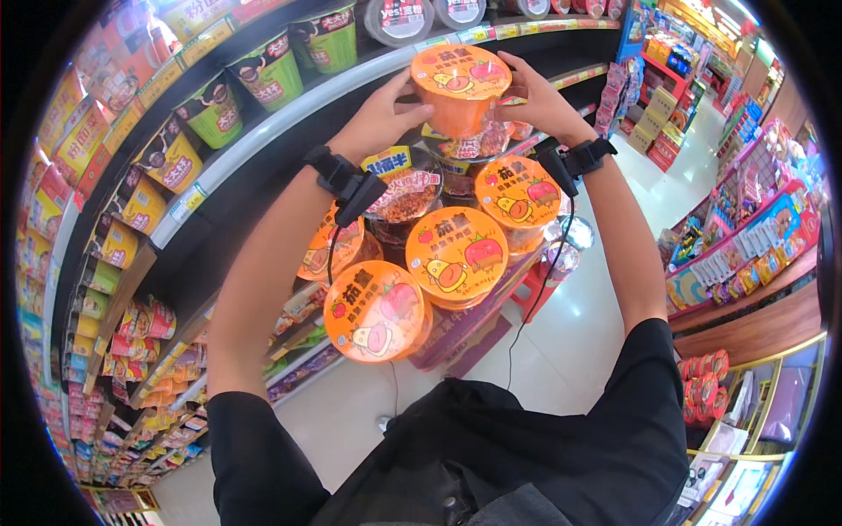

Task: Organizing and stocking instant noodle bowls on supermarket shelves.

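An orange instant noodle cup (456, 103) with a cartoon-printed lid is held upright between my two hands, in front of the dark shelf. My left hand (383, 116) presses its left side, thumb toward me. On the other side my right hand (542, 103) grips the cup with its fingers around the wall. Just below stand more noodle cups: orange ones (456, 252), (375, 311), (517, 193), and a dark one with a clear lid (405, 186). Another orange cup (333, 245) is partly hidden by my left forearm.
Shelves on the left hold green noodle cups (267, 72) and yellow cups (169, 156). White-lidded bowls (399, 19) stand on the upper shelf. A purple carton (465, 329) is under the orange cups. On the right, a snack rack (745, 232) lines the aisle floor (649, 180).
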`<state>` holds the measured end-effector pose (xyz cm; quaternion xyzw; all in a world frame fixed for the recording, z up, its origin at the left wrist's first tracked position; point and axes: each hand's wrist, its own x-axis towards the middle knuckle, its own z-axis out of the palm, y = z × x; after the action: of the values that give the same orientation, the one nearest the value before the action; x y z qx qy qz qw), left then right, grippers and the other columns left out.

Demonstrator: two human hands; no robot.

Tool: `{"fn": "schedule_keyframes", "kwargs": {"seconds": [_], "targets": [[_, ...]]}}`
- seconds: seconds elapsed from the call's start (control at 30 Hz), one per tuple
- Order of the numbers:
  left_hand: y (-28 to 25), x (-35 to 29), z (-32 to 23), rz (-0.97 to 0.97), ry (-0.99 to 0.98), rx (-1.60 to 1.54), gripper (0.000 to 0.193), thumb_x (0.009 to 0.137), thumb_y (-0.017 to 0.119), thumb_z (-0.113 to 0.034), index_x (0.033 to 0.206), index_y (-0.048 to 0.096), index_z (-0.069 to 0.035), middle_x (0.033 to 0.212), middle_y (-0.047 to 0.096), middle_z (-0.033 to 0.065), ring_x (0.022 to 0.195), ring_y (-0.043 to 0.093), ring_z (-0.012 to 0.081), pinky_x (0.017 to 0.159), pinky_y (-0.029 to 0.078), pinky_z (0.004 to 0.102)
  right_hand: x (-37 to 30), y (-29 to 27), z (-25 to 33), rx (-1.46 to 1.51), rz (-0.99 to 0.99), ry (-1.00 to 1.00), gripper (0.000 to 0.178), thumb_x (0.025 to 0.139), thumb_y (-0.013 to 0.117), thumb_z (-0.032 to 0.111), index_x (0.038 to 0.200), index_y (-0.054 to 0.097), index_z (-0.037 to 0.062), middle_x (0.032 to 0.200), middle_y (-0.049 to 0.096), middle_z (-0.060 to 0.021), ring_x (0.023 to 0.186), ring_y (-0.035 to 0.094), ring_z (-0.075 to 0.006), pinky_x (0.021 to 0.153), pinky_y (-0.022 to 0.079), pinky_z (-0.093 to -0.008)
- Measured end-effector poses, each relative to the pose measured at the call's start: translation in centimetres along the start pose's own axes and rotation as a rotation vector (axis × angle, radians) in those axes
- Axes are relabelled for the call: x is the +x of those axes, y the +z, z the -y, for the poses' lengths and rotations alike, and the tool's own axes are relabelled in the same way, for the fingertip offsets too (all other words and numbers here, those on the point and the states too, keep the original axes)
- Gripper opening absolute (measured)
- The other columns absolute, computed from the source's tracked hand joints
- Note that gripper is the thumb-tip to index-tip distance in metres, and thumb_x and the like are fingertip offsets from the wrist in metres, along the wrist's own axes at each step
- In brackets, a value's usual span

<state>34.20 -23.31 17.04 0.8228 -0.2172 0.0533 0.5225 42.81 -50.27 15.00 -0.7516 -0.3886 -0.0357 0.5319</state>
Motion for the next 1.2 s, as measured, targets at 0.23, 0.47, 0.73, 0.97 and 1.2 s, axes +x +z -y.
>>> {"fn": "schedule_keyframes", "kwargs": {"seconds": [0.23,0.47,0.73,0.97,1.2], "targets": [[0.8,0.1,1.0,0.019,-0.127,-0.084,0.077,0.093,0.068,-0.019,0.156,0.024,-0.01,0.143,0.047,0.0181,0.125,0.053,0.0235,0.1,0.047,0.0342,0.1,0.4,-1.2,0.005,0.041,0.072,0.097,0.071,0.082,0.007,0.152,0.027,0.0027,0.136,0.054,-0.0146,0.125,0.053,-0.0249,0.105,0.044,-0.036],[1.3,0.5,1.2,0.001,-0.092,-0.054,0.083,0.088,0.075,-0.021,0.153,0.026,-0.006,0.141,0.048,0.0204,0.128,0.053,0.0252,0.105,0.045,0.0359,0.5,0.2,-2.3,-0.114,0.014,0.057,0.094,0.075,0.077,0.002,0.154,0.028,0.0075,0.139,0.053,-0.0103,0.126,0.053,-0.0242,0.103,0.046,-0.0356],[1.7,0.1,1.4,-0.032,-0.11,-0.061,0.08,0.088,0.074,-0.025,0.151,0.029,-0.003,0.141,0.048,0.0213,0.133,0.047,0.0269,0.107,0.041,0.0371,0.2,0.5,-2.0,-0.096,0.017,0.052,0.091,0.076,0.077,0.003,0.153,0.029,0.0068,0.14,0.052,-0.0107,0.124,0.055,-0.0242,0.103,0.046,-0.036],[2.2,-0.3,1.1,-0.043,-0.101,-0.086,0.077,0.089,0.073,-0.025,0.15,0.031,-0.003,0.14,0.049,0.0208,0.132,0.047,0.027,0.109,0.04,0.0373,-0.4,0.2,-2.1,-0.112,0.018,0.053,0.092,0.078,0.078,0.006,0.154,0.027,0.0056,0.141,0.051,-0.0116,0.124,0.054,-0.0248,0.103,0.046,-0.036],[1.9,-0.8,0.6,-0.146,-0.282,0.032,0.092,0.091,0.07,-0.036,0.154,0.016,0.004,0.15,0.037,0.0288,0.136,0.044,0.0305,0.109,0.04,0.0377,-0.9,-0.1,-1.5,-0.058,0.009,0.1,0.094,0.08,0.081,0.015,0.154,0.025,0.005,0.144,0.048,-0.0147,0.13,0.05,-0.0261,0.106,0.044,-0.038]]}}
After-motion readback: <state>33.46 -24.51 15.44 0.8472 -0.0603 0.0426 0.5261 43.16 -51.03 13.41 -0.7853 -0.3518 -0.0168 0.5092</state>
